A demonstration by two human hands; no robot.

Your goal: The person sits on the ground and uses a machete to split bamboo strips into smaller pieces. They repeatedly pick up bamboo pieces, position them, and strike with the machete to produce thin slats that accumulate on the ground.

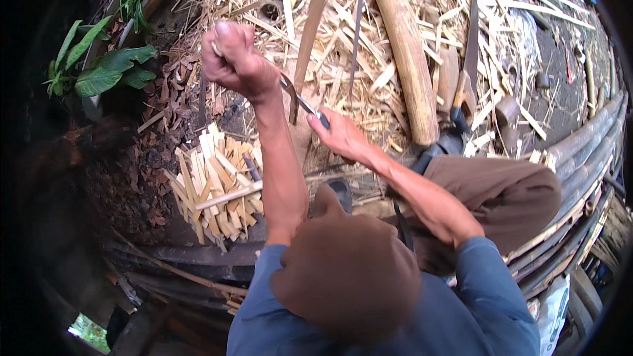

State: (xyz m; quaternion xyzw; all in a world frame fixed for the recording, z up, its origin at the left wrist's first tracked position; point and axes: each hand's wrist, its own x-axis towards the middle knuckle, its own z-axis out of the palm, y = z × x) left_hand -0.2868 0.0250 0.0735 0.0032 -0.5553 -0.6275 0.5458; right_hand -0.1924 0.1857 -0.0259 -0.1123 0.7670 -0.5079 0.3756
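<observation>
A bamboo strip [304, 53] is being split or shaved with a knife [304, 102]: that appears to be the step in hand. Nearest the camera, a blue sleeve [481, 277] and a bent knee in brown trousers [521, 191] are seen. Just beyond, the right hand [339, 135] is closed around the knife's handle, and the blade is laid across the lower part of the upright, slightly tilted strip. The left hand [237, 62] is raised and clenched into a fist on what seems to be the blade's far end; exactly what is gripped cannot be told. Below the left forearm, a pile of short cut bamboo pieces [214, 191] is heaped on the ground. Farther off, a thick bamboo pole [405, 53] and a saw [469, 53] are lain among shavings [343, 20]. For the next move, steady even pressure from both hands would be called for, so that the cut is kept along the grain
</observation>
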